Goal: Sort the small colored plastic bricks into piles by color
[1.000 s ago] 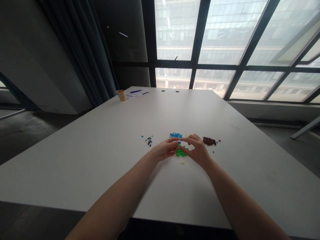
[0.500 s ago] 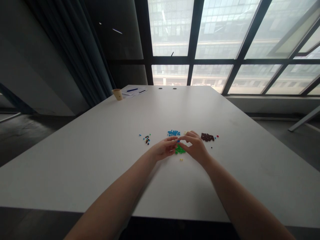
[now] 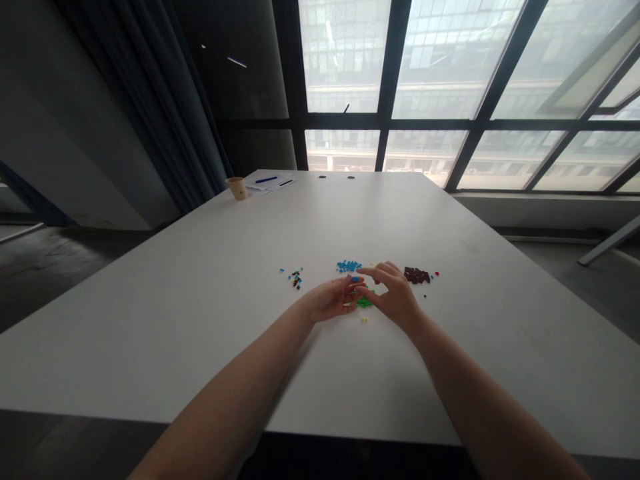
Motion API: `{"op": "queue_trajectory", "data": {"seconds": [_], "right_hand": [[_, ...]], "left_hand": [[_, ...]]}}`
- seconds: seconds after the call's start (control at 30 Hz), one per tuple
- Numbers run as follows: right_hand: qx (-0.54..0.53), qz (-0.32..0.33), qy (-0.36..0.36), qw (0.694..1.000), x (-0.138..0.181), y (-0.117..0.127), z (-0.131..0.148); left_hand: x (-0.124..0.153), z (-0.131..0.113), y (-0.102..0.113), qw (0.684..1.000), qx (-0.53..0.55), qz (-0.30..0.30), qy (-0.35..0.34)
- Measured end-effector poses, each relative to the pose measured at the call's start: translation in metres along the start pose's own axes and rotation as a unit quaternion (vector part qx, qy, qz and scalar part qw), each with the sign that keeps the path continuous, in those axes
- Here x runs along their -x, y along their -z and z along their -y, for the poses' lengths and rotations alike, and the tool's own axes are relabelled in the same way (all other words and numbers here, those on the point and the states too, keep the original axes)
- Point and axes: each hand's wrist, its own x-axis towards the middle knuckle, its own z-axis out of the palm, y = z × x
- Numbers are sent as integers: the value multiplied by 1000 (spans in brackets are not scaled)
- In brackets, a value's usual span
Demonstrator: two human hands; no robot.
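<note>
Pinching the blue piece (image 3: 355, 279) firmly in your left hand (image 3: 333, 300) fingers, steady it squarely with your right hand (image 3: 395, 297), whose finger grip I cannot tell.

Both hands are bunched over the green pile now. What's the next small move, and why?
Probably steady the small blue piece with the right hand before pressing: the left hand seems to pinch it just above the green pile, with the right one close beside it, contact unclear.

Green pile (image 3: 364, 303) mostly hidden behind my left hand (image 3: 330, 300) and right hand (image 3: 395, 297). Whatever's at my fingertips (image 3: 365, 272): too small to tell. Both forearms (image 3: 240, 400) cut off at bottom edge.
</note>
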Motion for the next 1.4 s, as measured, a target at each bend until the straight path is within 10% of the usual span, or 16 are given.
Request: {"op": "queue_trajectory", "data": {"seconds": [0.43, 0.77, 1.13, 1.4], "right_hand": [[-7, 8, 3, 1000, 2, -5, -3], [90, 102, -203, 970, -19, -27, -34], [148, 179, -224, 946, -40, -60, -26], [80, 49, -215, 972, -45, 13, -59]], "left_hand": [[-2, 4, 0, 999, -34, 1, -24], [3, -38, 24, 914, 16, -346, -210], [5, -39, 24, 931, 37, -313, -185], [0, -34, 32, 918, 7, -341, -203]]}}
